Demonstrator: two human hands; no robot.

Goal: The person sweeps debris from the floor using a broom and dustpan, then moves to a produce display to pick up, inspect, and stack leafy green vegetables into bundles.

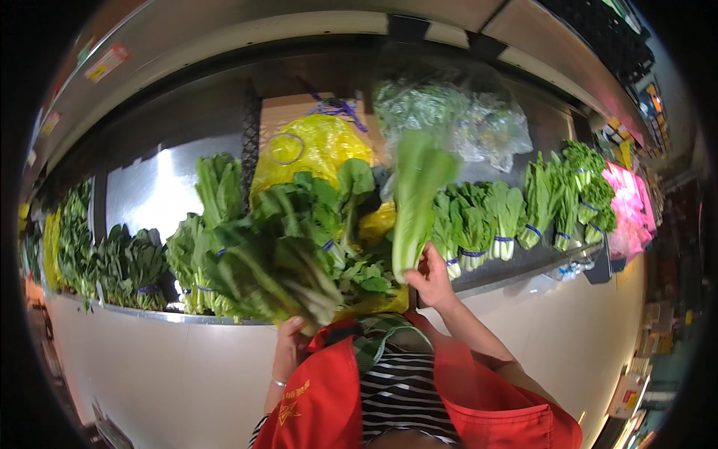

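My right hand (435, 280) pinches the pale base of a light-green leafy vegetable (418, 196), which points up and away from me. My left hand (293, 331) grips the stem end of several darker leafy greens (258, 264); they are blurred and fan out to the upper left. Between the hands lie more loose greens (364, 275) on yellow plastic. Behind them a yellow plastic bag (331, 143) rests on a cardboard sheet (275, 112), with a thin ring (286, 149) on top. Purple ties (339, 106) are scattered at the back of the cardboard.
Bunches of greens bound with purple bands (505, 219) stand along the metal counter to the right. More bunches (140, 264) line its left front edge. Clear plastic bags of greens (449, 112) lie at the back, and pink plastic bags (631, 207) hang at the far right.
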